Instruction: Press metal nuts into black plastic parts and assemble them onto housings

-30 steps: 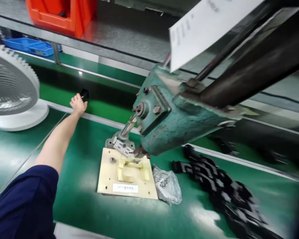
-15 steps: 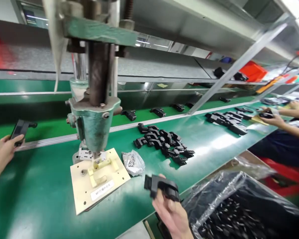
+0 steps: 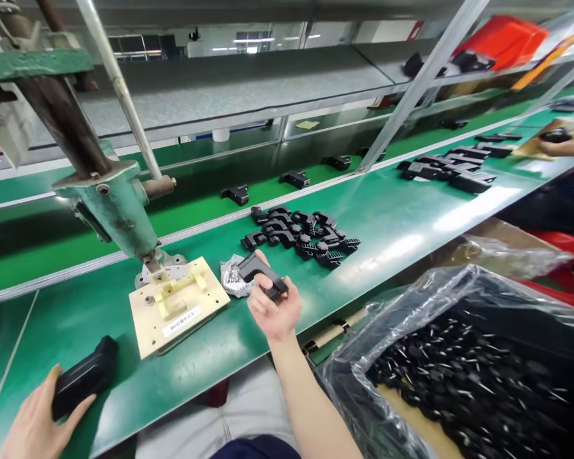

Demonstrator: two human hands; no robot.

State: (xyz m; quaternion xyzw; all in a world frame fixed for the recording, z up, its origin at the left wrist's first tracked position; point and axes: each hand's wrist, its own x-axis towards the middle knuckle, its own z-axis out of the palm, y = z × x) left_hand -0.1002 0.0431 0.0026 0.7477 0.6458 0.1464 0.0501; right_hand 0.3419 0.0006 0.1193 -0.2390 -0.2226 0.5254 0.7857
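Note:
My left hand [image 3: 41, 411] is closed around a long black plastic housing [image 3: 83, 377] at the front left, low over the green bench. My right hand [image 3: 278, 312] grips a curved black plastic bracket [image 3: 258, 273] above the bench. Behind that bracket, and partly covered by it, is a clear bag of small metal screws [image 3: 230, 285]. Between my hands, a cream fixture plate [image 3: 143, 326] with raised blocks and a white label sits under the green press head [image 3: 119, 204]. A heap of black brackets [image 3: 310, 236] lies beyond my right hand.
A plastic-lined box [image 3: 358, 376] of small black parts with metal pins stands at the lower right. Black pieces sit spaced along the green belt [image 3: 181, 220] behind a metal rail. A slanted post [image 3: 425, 83] rises beyond. A co-worker's hand [image 3: 571, 143] holds a dark part at the far right.
My left hand has come from over the belt down to the front left with the black housing. My right hand has lifted the bracket toward the screw bag. The view has shifted.

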